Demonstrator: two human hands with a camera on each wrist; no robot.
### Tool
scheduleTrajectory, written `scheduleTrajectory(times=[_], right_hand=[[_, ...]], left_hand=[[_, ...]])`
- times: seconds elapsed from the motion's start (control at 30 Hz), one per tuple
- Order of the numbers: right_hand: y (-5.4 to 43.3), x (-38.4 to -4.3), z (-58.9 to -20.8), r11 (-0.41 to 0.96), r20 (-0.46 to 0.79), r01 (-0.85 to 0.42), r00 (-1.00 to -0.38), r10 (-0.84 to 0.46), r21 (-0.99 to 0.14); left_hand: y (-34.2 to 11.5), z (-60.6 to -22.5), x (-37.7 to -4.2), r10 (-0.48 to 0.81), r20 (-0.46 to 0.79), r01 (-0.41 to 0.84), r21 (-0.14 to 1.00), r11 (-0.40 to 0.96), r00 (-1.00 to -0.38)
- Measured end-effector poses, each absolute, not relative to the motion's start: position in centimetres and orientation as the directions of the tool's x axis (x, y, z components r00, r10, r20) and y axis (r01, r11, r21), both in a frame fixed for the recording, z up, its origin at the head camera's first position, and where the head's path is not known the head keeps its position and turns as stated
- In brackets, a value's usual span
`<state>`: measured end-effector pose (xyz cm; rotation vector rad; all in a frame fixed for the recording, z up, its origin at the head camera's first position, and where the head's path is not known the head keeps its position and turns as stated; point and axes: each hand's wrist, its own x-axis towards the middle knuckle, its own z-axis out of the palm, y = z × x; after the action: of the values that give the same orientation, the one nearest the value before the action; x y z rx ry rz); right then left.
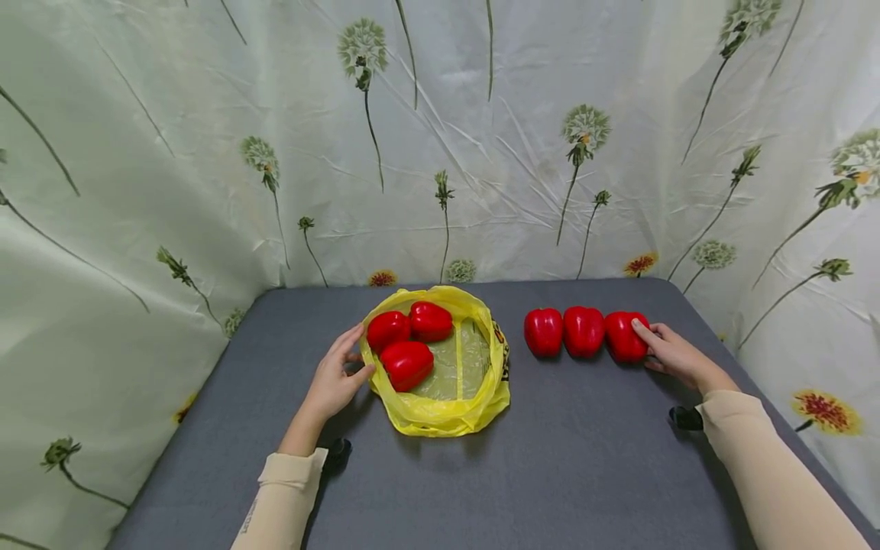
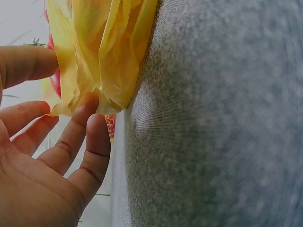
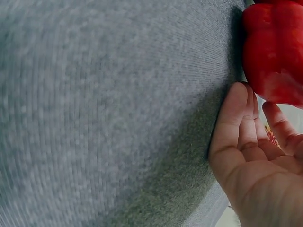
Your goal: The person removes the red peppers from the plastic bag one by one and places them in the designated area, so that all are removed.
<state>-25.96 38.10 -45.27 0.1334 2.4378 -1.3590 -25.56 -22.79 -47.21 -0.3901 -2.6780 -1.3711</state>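
In the head view, an open yellow plastic bag (image 1: 443, 424) stands on the table with three red bell peppers (image 1: 407, 365) inside, toward its left. My left hand (image 1: 338, 382) is at the bag's left side, its spread fingers touching the thin yellow plastic (image 2: 106, 52). To the right of the bag, three more red bell peppers lie in a row: a left one (image 1: 543, 333), a middle one (image 1: 583, 332) and a right one (image 1: 624, 340). My right hand (image 1: 677, 357) touches the right-hand pepper's end, fingers fairly straight; the right wrist view shows fingertips against that pepper (image 3: 277, 56).
A dark grey cloth (image 1: 550, 466) covers the table. Behind it and along both sides hangs a pale curtain (image 1: 509, 191) printed with flowers. A black strap piece (image 1: 337, 456) shows at the left wrist, and another (image 1: 685, 418) at the right.
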Motion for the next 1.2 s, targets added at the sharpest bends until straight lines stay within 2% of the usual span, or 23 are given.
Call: scheduleTrajectory(times=[1.2], right_hand=[[38.0,-25.74,-45.62,0.546,-0.329,0.225,-0.939,-0.1,-0.807]], left_hand=[[-22.72,-47.36,-25.4,0.189,0.222,0.291,0.762,0.578,-0.957]])
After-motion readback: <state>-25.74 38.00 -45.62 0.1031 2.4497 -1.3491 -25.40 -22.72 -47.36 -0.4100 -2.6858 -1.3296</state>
